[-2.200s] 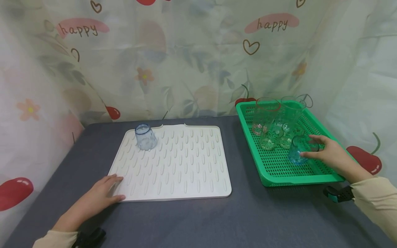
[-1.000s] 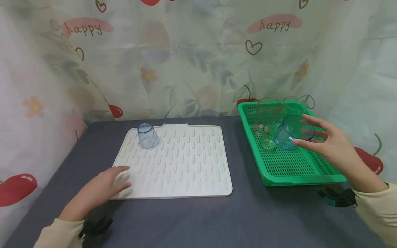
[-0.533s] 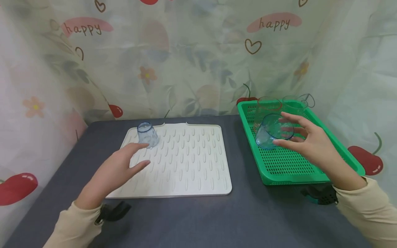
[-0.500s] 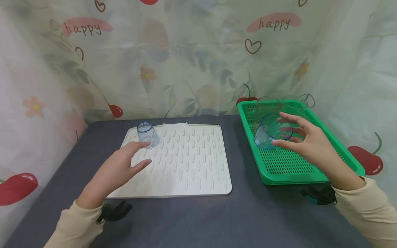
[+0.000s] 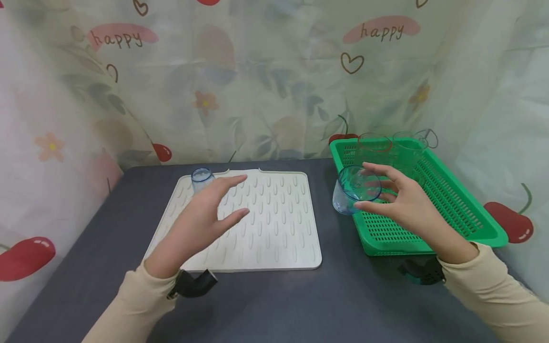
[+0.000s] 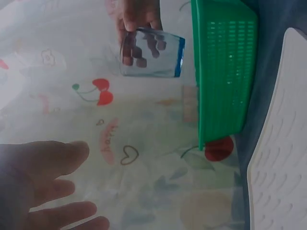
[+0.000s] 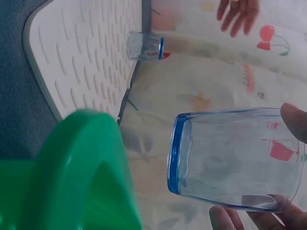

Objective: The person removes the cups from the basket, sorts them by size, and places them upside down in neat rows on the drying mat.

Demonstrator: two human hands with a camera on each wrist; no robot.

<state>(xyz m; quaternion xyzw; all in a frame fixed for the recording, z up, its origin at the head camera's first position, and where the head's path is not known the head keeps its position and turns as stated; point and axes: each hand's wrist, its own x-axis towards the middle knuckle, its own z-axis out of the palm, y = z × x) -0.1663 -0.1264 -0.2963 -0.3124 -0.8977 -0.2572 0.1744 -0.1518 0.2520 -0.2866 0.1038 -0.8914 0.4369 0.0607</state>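
My right hand [image 5: 401, 202] grips a clear blue-tinted drinking glass [image 5: 344, 199] between thumb and fingers, tilted above the left rim of the green basket [image 5: 399, 248]. The glass's dark blue-ringed end [image 7: 176, 153] faces away from the fingers in the right wrist view. My left hand [image 5: 201, 219] hovers over the white ridged mat [image 5: 274, 233], fingers spread and holding nothing. Behind it, a second blue-tinted glass [image 5: 200, 178] stands on the mat's back left corner, partly hidden by the hand; its blue-ringed end is up.
Several glasses stay in the basket, including a red-rimmed glass [image 5: 374, 143] and a clear glass mug [image 5: 409, 143] at the back. A strip of dark tablecloth [image 5: 328, 228] separates mat and basket. A patterned curtain [image 5: 266, 81] hangs behind the table.
My right hand has lifted the blue glass out of the basket's interior and carried it left over the rim. My left hand has left the mat's edge and moved up and right.
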